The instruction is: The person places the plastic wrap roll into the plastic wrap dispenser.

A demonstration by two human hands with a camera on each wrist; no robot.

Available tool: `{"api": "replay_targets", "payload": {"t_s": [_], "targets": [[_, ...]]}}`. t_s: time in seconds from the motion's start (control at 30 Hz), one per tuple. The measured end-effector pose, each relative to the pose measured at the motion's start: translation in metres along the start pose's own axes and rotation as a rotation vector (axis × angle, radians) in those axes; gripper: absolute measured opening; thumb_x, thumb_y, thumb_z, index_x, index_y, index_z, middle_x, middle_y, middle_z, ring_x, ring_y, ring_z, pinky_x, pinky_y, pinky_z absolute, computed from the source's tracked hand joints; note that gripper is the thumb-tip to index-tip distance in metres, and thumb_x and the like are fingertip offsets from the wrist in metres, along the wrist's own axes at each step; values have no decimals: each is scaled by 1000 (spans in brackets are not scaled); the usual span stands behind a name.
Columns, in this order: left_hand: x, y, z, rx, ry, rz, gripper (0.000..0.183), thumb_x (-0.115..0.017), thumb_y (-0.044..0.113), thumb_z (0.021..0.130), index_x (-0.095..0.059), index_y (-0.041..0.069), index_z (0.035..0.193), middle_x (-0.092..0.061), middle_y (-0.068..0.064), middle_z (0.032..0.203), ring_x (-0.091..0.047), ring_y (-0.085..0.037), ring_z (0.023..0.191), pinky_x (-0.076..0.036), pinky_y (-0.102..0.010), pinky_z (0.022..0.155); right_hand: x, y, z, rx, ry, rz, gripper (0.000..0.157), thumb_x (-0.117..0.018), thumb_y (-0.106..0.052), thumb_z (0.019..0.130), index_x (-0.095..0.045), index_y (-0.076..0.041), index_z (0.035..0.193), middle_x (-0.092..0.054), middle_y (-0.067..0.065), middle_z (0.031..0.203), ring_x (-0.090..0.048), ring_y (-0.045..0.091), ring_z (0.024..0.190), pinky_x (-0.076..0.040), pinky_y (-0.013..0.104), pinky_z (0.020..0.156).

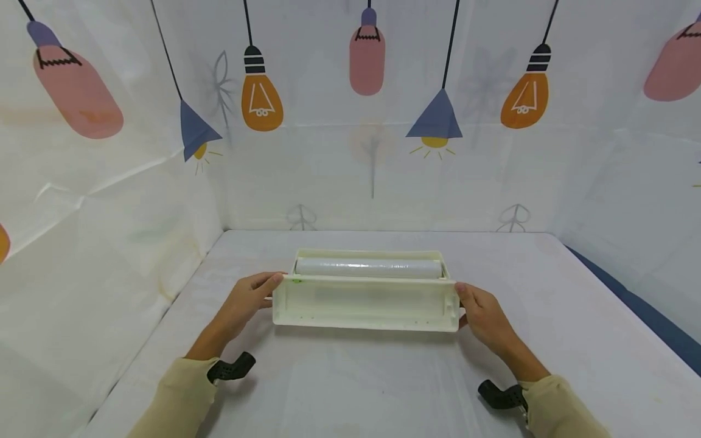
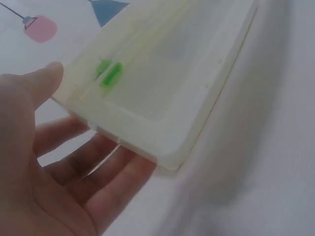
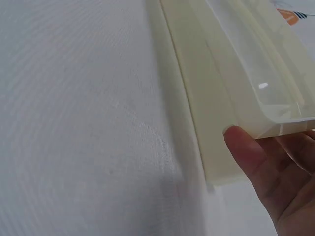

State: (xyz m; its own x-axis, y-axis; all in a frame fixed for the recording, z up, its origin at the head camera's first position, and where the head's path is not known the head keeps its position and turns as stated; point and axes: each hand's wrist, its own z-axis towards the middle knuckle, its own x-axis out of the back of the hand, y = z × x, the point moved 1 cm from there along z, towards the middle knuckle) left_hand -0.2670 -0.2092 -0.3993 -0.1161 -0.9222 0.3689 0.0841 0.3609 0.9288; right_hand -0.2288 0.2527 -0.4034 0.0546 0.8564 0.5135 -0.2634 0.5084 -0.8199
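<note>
A cream plastic cling film dispenser lies lengthwise across the table in the head view. Inside its back part sits a shiny roll of cling film. The hinged lid hangs open toward me, its hollow inner side showing. At the left end my left hand grips the dispenser, thumb near the hinge edge and fingers under the end; a small green slider shows beside that thumb in the left wrist view. My right hand holds the opposite end, with its thumb against the cream plastic and fingers partly hidden.
A white cloth covers the table. White sheets printed with lamps and bulbs hang as walls behind and on both sides. Black cameras are strapped to both wrists, over beige sleeves.
</note>
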Motion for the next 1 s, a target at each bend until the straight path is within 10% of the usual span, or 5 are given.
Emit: {"api": "replay_targets", "payload": {"t_s": [0.53,1.0], "targets": [[2,20,-6,-120,-22,-38,58,-55,50,101,-49,18,150,-53,-12,143,-57,-35,120,-59,-39,82,15,-7,4,96,4,103,57,-33,-36,111,-43,6,147,-57,19,131,-58,16,108,-58,30,79],[-2,30,5,-219,46,-92,62,-60,42,101,-48,3,148,-51,-14,146,-54,-32,128,-56,-37,89,22,-18,19,105,23,204,57,-37,-35,110,-37,3,152,-39,18,155,-53,20,124,-55,26,89]]}}
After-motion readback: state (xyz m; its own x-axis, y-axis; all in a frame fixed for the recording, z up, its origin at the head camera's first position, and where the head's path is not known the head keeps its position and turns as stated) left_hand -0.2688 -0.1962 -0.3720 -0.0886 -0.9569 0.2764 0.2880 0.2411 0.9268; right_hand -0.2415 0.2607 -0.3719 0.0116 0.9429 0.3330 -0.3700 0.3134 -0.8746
